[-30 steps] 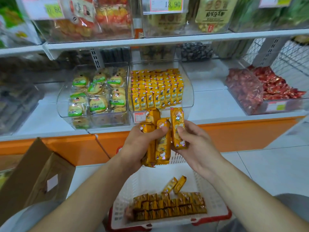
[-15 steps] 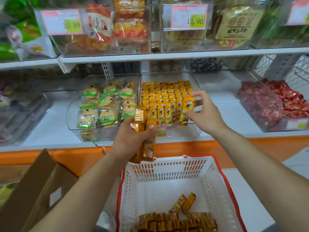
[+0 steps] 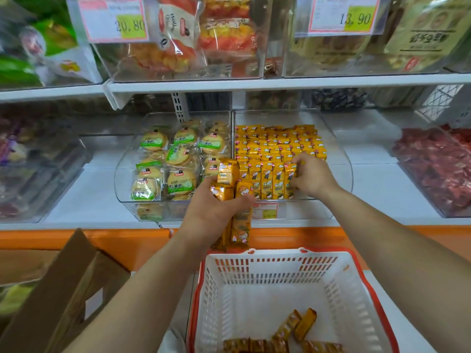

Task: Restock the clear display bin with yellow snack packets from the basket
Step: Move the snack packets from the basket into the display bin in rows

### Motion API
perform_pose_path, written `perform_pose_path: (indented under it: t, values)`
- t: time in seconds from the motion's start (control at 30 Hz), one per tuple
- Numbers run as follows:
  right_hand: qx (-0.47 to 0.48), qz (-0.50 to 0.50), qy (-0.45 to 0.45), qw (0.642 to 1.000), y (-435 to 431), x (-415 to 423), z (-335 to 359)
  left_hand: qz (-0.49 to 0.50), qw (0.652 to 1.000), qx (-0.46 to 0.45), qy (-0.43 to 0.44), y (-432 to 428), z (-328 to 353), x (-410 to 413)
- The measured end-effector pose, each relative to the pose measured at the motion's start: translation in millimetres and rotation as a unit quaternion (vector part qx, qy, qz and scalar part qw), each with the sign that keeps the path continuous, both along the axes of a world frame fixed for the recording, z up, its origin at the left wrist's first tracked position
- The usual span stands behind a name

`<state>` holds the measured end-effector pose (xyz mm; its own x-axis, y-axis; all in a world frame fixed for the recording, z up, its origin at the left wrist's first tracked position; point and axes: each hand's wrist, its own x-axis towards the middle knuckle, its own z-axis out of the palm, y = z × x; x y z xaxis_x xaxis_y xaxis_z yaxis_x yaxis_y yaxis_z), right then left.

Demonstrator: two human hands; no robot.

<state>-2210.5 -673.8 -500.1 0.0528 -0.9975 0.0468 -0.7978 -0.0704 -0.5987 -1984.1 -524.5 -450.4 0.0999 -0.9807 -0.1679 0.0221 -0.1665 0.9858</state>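
Observation:
The clear display bin on the lower shelf holds rows of yellow snack packets. My right hand reaches into its front right corner and pinches one yellow packet standing at the end of the front row. My left hand grips a bunch of several yellow packets just in front of the bin's left front corner. Below, the white basket with a red rim holds more yellow packets at its bottom.
A clear bin of green-labelled round cakes stands left of the yellow one. A bin of red sweets sits at the right. An open cardboard box stands at lower left. An upper shelf with price tags overhangs.
My right hand has carried its single packet down into the bin's front row. My left hand with its bunch has risen closer to the bin. The camera has moved nearer the shelf.

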Motion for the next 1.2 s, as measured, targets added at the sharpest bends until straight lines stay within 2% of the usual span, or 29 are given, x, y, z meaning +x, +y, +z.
perform_pose_path:
  t: [0.2,0.27,0.33,0.4,0.5,0.63,0.77,0.83,0.9,0.97,1.1,1.2]
  values:
    - [0.035,0.000,-0.014,0.999,20.8,-4.6,23.2,0.002,1.000,0.012,0.018,0.9,2.8,-5.4]
    - [0.002,-0.018,-0.061,0.998,45.6,-6.7,38.8,-0.001,0.999,0.018,0.029,3.9,4.9,-10.1]
    - [-0.010,-0.003,-0.149,0.989,81.0,-7.7,51.4,-0.002,0.999,0.020,0.035,6.0,5.8,-15.9]
    - [0.025,0.060,-0.220,0.973,119.2,-4.7,57.9,-0.005,0.999,0.026,0.036,8.4,7.1,-24.0]
    - [0.107,0.134,-0.279,0.945,156.9,10.7,65.1,-0.029,0.998,0.031,0.038,13.9,7.6,-39.0]
    - [0.113,0.108,-0.307,0.939,163.2,17.8,62.8,-0.011,0.999,0.032,0.034,18.2,7.7,-49.9]
    - [0.159,0.086,-0.400,0.899,160.9,0.3,55.6,0.014,0.997,0.065,0.030,16.5,9.0,-48.3]
    - [0.149,0.079,-0.415,0.894,157.0,-5.7,53.7,0.017,0.997,0.074,0.015,15.6,8.0,-48.8]
    - [0.110,0.056,-0.409,0.904,149.7,-12.3,53.6,0.014,0.997,0.077,0.005,14.4,7.0,-49.8]
    - [0.052,0.030,-0.363,0.930,137.9,-23.7,56.5,0.011,0.997,0.078,0.002,12.7,6.5,-49.0]
    - [-0.058,-0.002,-0.240,0.969,105.8,-43.7,69.5,0.016,0.997,0.074,0.004,8.7,6.6,-44.7]
    - [-0.104,-0.009,-0.116,0.988,74.7,-41.6,72.9,0.016,0.997,0.074,-0.004,5.2,5.9,-42.0]
